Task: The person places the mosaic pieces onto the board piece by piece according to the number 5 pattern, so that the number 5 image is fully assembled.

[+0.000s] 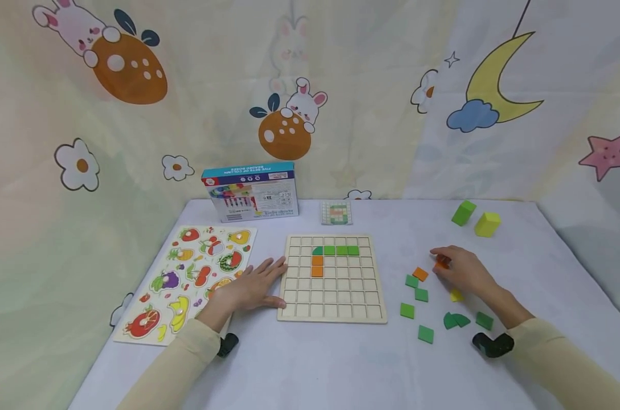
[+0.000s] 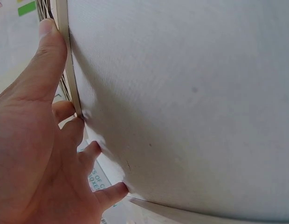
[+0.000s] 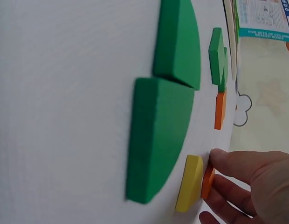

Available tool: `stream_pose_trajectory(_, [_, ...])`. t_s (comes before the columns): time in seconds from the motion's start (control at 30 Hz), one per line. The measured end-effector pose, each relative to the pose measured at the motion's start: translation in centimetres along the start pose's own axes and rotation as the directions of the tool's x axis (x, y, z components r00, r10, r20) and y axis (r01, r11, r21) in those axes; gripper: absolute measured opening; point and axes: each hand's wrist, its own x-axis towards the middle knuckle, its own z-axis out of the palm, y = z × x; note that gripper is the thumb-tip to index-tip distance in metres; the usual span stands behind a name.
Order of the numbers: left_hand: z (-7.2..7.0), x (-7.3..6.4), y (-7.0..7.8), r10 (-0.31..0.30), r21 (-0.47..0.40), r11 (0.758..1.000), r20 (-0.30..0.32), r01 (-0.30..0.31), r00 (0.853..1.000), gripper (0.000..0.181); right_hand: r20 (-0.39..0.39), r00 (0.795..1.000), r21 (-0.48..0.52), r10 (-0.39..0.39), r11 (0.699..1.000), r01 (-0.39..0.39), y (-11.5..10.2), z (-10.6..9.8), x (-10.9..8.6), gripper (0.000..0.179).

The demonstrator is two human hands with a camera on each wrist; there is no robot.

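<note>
A wooden grid board [image 1: 333,312] lies in the middle of the table. On it, a green quarter-round tile [image 1: 317,250] and several light green tiles [image 1: 342,250] form a row, with two orange tiles [image 1: 317,266] below the quarter-round. With fingers spread, my left hand [image 1: 251,287] rests against the board's left edge; its thumb [image 2: 50,60] touches the board's side in the left wrist view. My right hand [image 1: 461,270] pinches an orange tile [image 3: 208,182] between thumb and fingers, close over the table. Beside that tile is a yellow piece [image 3: 189,184].
Loose green tiles [image 1: 407,310], another orange tile [image 1: 420,274] and two green quarter-rounds [image 1: 456,320] lie right of the board. Two blocks [image 1: 487,225] stand at the back right. A pattern card [image 1: 336,213], a box [image 1: 253,193] and a fruit puzzle [image 1: 161,302] are behind and left.
</note>
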Motion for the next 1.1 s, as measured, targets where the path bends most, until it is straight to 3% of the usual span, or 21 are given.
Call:
stream_pose_trajectory(0.3, [0.1,0.2,-0.4,-0.004,0.034,0.999,0.001,0.004,1.0,0.094,-0.014,1.0,0.011,0.008,1.0,-0.008,0.0,0.3,-0.2,0.046])
stream_pose_trajectory(0.47, [0.0,0.2,-0.4,0.002,0.026,1.0,0.0,-0.002,1.0,0.093,-0.002,1.0,0.02,-0.008,1.0,0.008,-1.5,0.2,0.4,0.046])
stream_pose_trajectory(0.6, [-0.1,0.1,-0.4,0.003,0.015,1.0,0.002,-0.003,1.0,0.093,0.004,0.999,0.037,-0.054,0.998,0.054,-4.3,0.4,1.7,0.046])
stream_pose_trajectory(0.73, [0.0,0.1,-0.4,-0.004,0.002,1.0,0.004,0.004,1.0,0.093,0.001,0.987,0.047,-0.161,0.986,0.161,-8.1,1.3,3.0,0.047])
stream_pose_trajectory(0.97, [0.1,0.1,-0.2,0.0,-0.012,1.0,-0.001,0.0,1.0,0.093,0.065,0.943,0.081,-0.325,0.944,0.32,-15.1,3.9,4.4,0.042])
stream_pose_trajectory(1.1, [0.0,0.2,-0.1,0.003,-0.01,1.0,-0.007,-0.003,1.0,0.092,0.085,0.916,0.068,-0.391,0.92,0.386,-17.8,5.4,4.8,0.039])
